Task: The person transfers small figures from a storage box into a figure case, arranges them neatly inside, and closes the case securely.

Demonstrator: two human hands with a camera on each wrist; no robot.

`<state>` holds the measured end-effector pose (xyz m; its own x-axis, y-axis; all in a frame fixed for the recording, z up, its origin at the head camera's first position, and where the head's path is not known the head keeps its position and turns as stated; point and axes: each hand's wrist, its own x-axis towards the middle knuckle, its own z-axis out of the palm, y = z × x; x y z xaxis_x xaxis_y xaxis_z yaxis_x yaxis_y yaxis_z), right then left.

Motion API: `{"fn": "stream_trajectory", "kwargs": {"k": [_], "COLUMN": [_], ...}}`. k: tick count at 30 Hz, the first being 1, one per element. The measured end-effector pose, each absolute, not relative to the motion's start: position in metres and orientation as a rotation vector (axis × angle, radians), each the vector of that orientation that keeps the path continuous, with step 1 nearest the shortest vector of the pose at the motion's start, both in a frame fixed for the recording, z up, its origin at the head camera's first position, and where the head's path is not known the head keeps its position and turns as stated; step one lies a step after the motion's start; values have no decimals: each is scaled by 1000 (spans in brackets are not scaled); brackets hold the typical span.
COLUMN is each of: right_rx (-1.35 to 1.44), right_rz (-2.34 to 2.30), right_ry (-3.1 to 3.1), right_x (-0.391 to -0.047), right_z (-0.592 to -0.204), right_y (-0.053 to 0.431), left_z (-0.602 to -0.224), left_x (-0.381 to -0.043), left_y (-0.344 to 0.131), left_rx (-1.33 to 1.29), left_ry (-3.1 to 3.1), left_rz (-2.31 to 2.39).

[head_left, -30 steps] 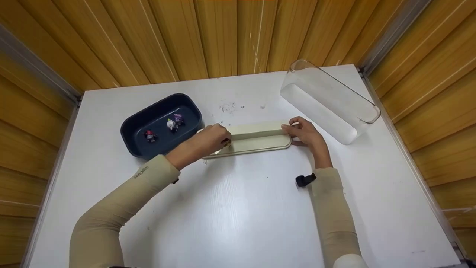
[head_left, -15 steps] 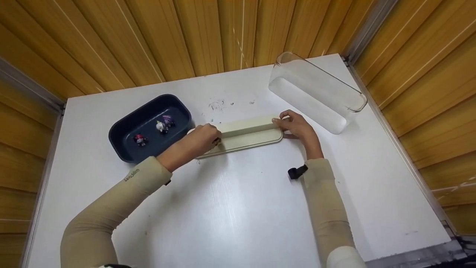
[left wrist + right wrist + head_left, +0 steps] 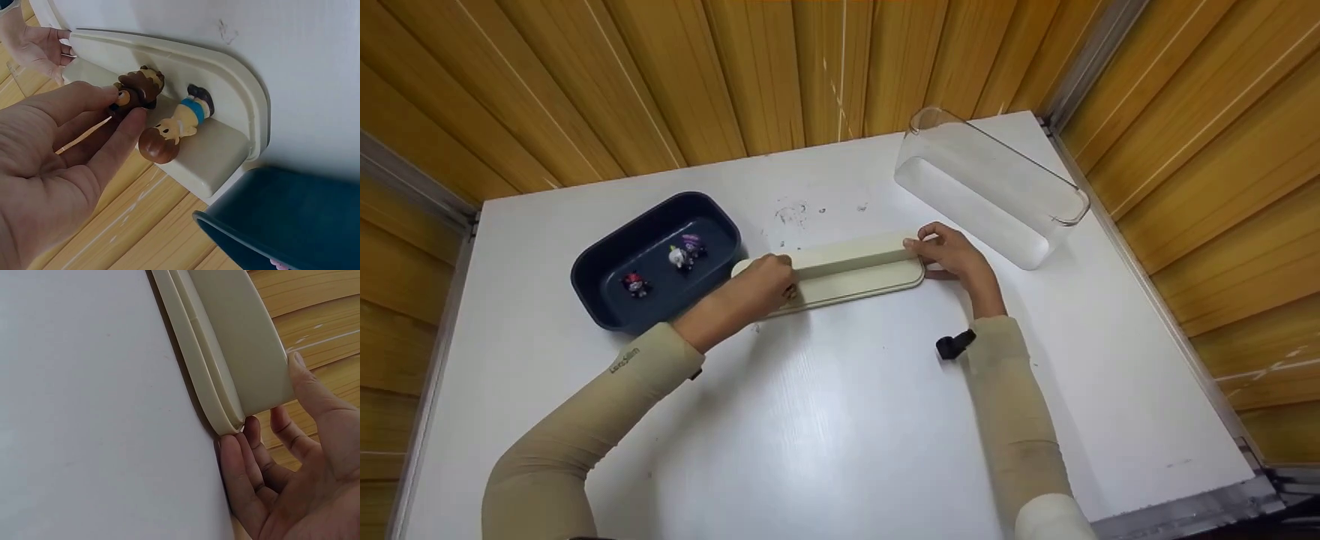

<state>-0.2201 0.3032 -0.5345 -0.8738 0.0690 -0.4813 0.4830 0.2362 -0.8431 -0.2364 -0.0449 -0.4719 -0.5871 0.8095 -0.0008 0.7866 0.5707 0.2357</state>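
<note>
So the brown figurine [image 3: 147, 84], round eye and all, is over the low tread of a cream stepped base [image 3: 859, 280], pinched between the thumb and fingers of the left hand [image 3: 62, 135]. Can't tell if its feet have touched down. Right beside it a boy figurine [image 3: 174, 126] in blue shorts already stands on the same tread. The right hand [image 3: 956, 255] steadies the base's far end, thumb on the raised step, fingers against the rim.

Progress-wise I'd call it early: one placed, one nearly there, and three waiting in the navy bin [image 3: 615, 237]: a red-topped figurine [image 3: 634, 284], a white figurine [image 3: 680, 258] and a purple figurine [image 3: 692, 244]. The clear box [image 3: 982, 184] is off too, lying apart at the back right.

Materials: base looks like satiny plastic, rounded ends, grooved rim. Figurines are smooth and chunky, bin's deep with rounded corners, box is see-through. All on a white table [image 3: 840, 420] by wood-grain panelling [image 3: 765, 75].
</note>
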Motion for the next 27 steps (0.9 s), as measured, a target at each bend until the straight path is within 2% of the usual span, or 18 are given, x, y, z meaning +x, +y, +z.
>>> {"fn": "stream_trajectory", "kwargs": {"k": [27], "right_rx": [498], "right_rz": [-1649], "right_ry": [2183], "right_x": [-221], "right_z": [-533], "right_y": [303], "left_z": [-466], "left_x": [-245], "left_y": [-46], "left_rx": [1400], "left_ry": [2645], "left_rz": [268]}}
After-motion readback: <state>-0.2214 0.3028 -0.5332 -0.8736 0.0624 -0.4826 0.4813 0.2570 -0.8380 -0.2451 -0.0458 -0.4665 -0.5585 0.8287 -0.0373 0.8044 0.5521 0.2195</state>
